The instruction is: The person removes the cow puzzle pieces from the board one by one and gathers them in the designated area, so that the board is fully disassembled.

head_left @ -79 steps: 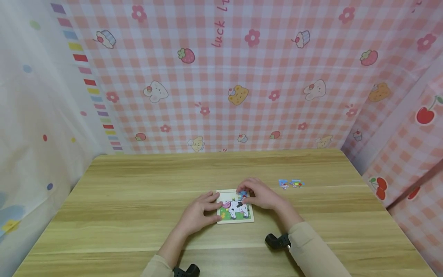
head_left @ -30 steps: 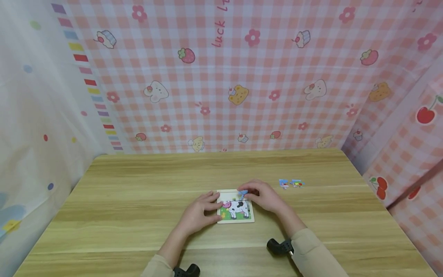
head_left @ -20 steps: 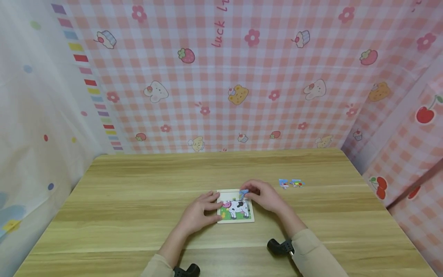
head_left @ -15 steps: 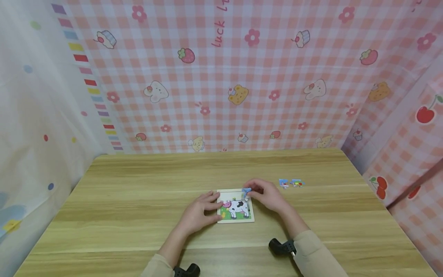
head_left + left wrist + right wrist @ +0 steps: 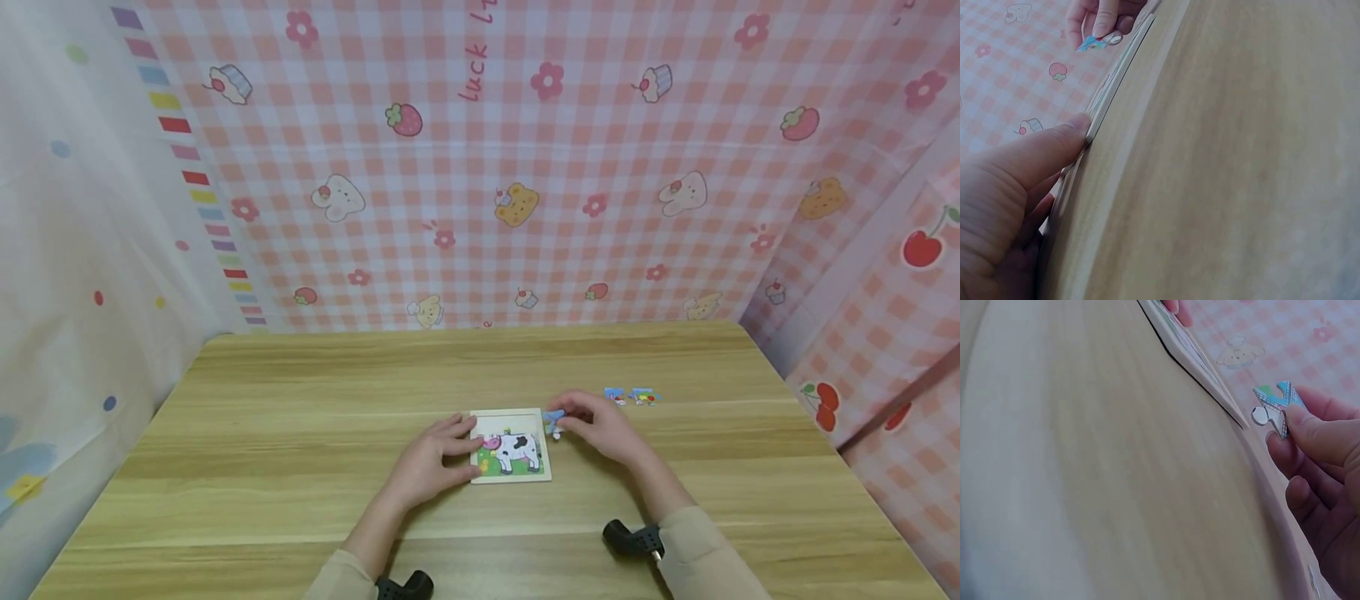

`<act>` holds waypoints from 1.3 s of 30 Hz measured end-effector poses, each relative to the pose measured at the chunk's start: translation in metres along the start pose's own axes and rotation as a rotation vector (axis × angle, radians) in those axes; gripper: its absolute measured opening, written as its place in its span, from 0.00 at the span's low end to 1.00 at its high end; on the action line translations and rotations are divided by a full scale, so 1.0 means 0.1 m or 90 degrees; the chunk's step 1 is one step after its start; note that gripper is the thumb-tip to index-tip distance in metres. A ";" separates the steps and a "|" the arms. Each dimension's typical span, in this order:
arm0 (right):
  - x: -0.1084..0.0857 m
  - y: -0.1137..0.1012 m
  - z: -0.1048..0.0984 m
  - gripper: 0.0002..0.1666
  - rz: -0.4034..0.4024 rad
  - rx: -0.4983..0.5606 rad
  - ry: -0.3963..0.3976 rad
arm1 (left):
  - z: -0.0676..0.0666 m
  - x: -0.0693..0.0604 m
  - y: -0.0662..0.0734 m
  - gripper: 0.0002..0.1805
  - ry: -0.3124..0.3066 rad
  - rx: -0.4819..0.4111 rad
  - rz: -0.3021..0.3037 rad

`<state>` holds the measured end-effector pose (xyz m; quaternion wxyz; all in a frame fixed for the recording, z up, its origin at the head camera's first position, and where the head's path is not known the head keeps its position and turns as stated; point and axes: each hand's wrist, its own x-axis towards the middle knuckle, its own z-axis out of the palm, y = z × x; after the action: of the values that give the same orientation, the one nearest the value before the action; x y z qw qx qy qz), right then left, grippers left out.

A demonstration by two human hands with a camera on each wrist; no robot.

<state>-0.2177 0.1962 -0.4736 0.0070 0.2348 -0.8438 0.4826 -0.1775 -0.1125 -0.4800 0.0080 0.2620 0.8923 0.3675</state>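
Pinching a small blue puzzle piece (image 5: 552,420) in the right grip (image 5: 606,425), squeezed between the thumb and bent fingers. Held just past the right edge of the puzzle board (image 5: 504,423), near it but not inside it. Seen up close from the right wrist: blue with a bit of green, criss-cross lines and a round white knob.

Spread out on the left side, with the fingers of the left grip (image 5: 429,463) touching the edge of the board. Not curled round anything there, just resting on it.

Inside the board, along the lower part, a white cow picture (image 5: 517,452) with black spots and a pink face, on green. Across the top of the board, bare and pale.

Lying on the wooden surface (image 5: 300,417), near the right grip and a bit farther back: a blue piece with red and white on it (image 5: 614,396), and just beside it a piece with blue, yellow and red (image 5: 645,397).

Hanging behind, a pink and white checked cloth (image 5: 450,167) with bears, strawberries and flowers. On both arms, tan sleeves (image 5: 708,554).
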 end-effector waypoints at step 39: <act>-0.61 0.42 -0.96 0.11 0.084 -0.120 0.176 | -0.01 0.01 0.00 0.24 -0.006 -0.005 -0.014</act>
<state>-0.2007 0.3165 -0.4706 0.1136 0.1087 -0.8897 0.4287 -0.1779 -0.1124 -0.4791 0.0175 0.2538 0.8936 0.3699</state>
